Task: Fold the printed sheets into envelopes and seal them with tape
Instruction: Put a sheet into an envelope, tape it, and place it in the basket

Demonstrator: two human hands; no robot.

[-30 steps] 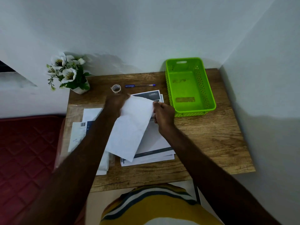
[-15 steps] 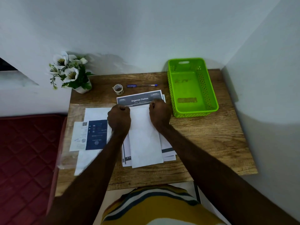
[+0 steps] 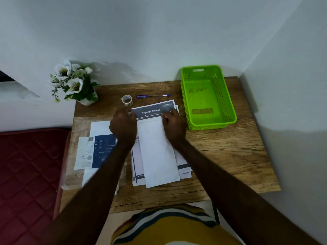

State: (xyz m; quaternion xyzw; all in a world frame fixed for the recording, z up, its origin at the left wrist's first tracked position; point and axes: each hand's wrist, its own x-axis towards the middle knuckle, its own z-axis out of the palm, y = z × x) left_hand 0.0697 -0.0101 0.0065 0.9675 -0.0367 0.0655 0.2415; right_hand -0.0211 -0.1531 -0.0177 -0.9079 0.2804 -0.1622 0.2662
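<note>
Now that the folded sheet [image 3: 157, 151] lies squared on the printed stack at mid-surface instead of held aslant, both hands' curled fingers [image 3: 166, 119] press its far corners, creasing it.

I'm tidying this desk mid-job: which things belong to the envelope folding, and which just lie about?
Belongs to the job:
folded sheet
printed stack
tape roll
left hand
right hand

Lying about:
pen
flower pot
green basket
blue leaflet
</note>
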